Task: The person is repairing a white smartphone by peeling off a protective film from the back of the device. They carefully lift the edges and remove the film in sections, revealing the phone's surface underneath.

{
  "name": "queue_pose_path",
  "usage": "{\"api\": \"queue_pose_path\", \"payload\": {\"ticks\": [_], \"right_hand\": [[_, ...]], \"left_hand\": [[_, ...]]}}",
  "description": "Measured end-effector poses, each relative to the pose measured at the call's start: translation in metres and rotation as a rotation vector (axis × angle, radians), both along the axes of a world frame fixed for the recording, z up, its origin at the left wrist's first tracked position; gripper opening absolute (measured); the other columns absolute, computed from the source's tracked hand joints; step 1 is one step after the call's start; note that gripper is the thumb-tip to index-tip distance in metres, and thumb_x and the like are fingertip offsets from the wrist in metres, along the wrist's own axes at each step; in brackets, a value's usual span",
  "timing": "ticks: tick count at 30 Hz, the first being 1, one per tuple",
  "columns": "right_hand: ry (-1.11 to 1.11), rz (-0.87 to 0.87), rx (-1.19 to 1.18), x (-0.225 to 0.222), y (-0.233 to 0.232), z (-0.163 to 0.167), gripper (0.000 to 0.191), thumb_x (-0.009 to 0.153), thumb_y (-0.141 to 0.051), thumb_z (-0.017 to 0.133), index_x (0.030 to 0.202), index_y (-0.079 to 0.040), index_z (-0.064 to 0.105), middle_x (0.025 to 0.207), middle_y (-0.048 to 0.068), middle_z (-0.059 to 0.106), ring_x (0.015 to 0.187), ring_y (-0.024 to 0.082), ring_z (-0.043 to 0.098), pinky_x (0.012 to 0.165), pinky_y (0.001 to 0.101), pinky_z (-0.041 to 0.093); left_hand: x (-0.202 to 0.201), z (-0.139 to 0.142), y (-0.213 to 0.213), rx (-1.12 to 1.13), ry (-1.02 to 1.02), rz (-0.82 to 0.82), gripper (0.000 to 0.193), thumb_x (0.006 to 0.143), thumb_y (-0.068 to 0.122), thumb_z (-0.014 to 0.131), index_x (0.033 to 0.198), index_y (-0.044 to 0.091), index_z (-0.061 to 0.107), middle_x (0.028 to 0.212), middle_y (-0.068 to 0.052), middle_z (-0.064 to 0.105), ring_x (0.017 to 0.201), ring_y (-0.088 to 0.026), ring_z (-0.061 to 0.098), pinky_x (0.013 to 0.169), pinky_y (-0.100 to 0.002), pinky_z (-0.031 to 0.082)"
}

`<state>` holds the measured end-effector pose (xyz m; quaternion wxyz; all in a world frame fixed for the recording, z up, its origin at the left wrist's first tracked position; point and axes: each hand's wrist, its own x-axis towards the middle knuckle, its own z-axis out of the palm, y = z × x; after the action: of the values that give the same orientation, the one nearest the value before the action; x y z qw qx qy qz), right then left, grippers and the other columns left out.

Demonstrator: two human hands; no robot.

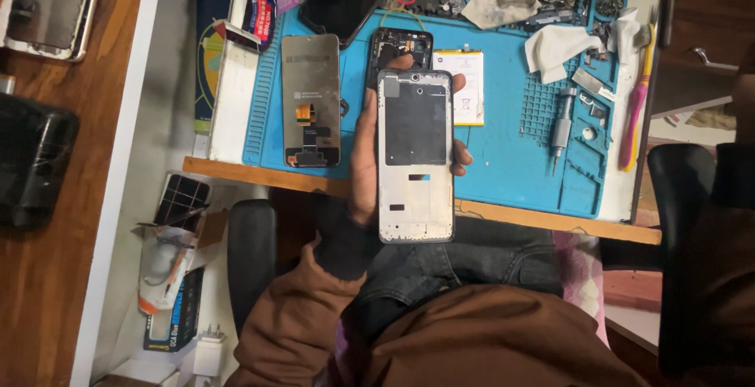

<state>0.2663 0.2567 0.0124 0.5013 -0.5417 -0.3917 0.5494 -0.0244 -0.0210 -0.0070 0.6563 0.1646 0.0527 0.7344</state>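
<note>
Brown sleeve lowest, leading up to left hand, wrapped round phone frame: thumb on left edge, fingertips on right edge. Display panel left of frame on blue mat; battery just behind frame, screwdriver further right. Right hand out of view.

Screwdriver right of battery

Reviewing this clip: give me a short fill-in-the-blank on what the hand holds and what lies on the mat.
1. The left hand grips a phone frame by its ____ edges.
2. The work mat on the desk is ____ in colour.
3. The screen panel lies to the ____ of the held frame in the picture.
4. The toothbrush at the mat's right edge is ____.

Missing words: side; blue; left; pink
</note>
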Motion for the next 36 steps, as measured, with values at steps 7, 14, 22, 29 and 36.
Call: {"api": "queue_pose_path", "payload": {"ticks": [7, 14, 22, 29, 36], "right_hand": [[-0.058, 0.018, 0.035, 0.011, 0.012, -0.016, 0.012, 0.114, -0.020, 0.065, 0.106, -0.011, 0.067, 0.084, -0.004, 0.059, 0.069, 0.005, 0.050, 0.065, 0.0223, 0.044], [-0.098, 0.048, 0.076, 0.013, 0.018, -0.020, 0.010, 0.112, -0.018, 0.067, 0.107, -0.010, 0.068, 0.085, -0.004, 0.060, 0.068, 0.005, 0.049, 0.063, 0.0218, 0.044], [-0.175, 0.172, 0.254, -0.010, 0.001, 0.005, 0.007, 0.110, -0.016, 0.069, 0.108, -0.010, 0.070, 0.085, -0.004, 0.062, 0.066, 0.004, 0.049, 0.060, 0.0212, 0.043], [-0.161, 0.644, 0.460, -0.059, -0.080, 0.024, 0.006, 0.109, -0.015, 0.070, 0.110, -0.009, 0.072, 0.085, -0.004, 0.063, 0.064, 0.003, 0.048, 0.058, 0.0207, 0.042], [-0.670, 1.148, 0.217, -0.087, -0.140, 0.038, 0.021, 0.089, -0.020, 0.083, 0.106, -0.007, 0.084, 0.057, 0.011, 0.050, 0.051, 0.009, 0.041, 0.047, 0.0255, 0.031]], "left_hand": [[0.003, 0.003, 0.000, -0.026, 0.053, 0.023, 0.057, 0.115, 0.052, 0.028, 0.163, 0.022, 0.028, 0.156, -0.025, 0.047, 0.092, -0.037, 0.073, 0.074, -0.045, 0.064], [0.006, 0.003, 0.002, 0.007, 0.068, 0.047, 0.055, 0.116, 0.051, 0.029, 0.162, 0.020, 0.030, 0.151, -0.027, 0.048, 0.086, -0.036, 0.073, 0.069, -0.043, 0.064], [0.008, 0.003, -0.003, -0.018, 0.020, -0.019, 0.062, 0.117, 0.054, 0.028, 0.167, 0.018, 0.024, 0.156, -0.026, 0.044, 0.088, -0.037, 0.073, 0.073, -0.045, 0.063], [0.021, 0.008, -0.003, 0.000, 0.079, -0.192, 0.070, 0.113, 0.048, 0.041, 0.171, 0.039, 0.003, 0.176, -0.011, 0.025, 0.090, -0.043, 0.070, 0.071, -0.054, 0.062], [0.029, 0.012, -0.015, -0.049, 0.114, -0.335, 0.070, 0.115, 0.052, 0.036, 0.173, 0.041, -0.001, 0.161, -0.019, 0.041, 0.085, -0.046, 0.066, 0.070, -0.055, 0.060]]}}
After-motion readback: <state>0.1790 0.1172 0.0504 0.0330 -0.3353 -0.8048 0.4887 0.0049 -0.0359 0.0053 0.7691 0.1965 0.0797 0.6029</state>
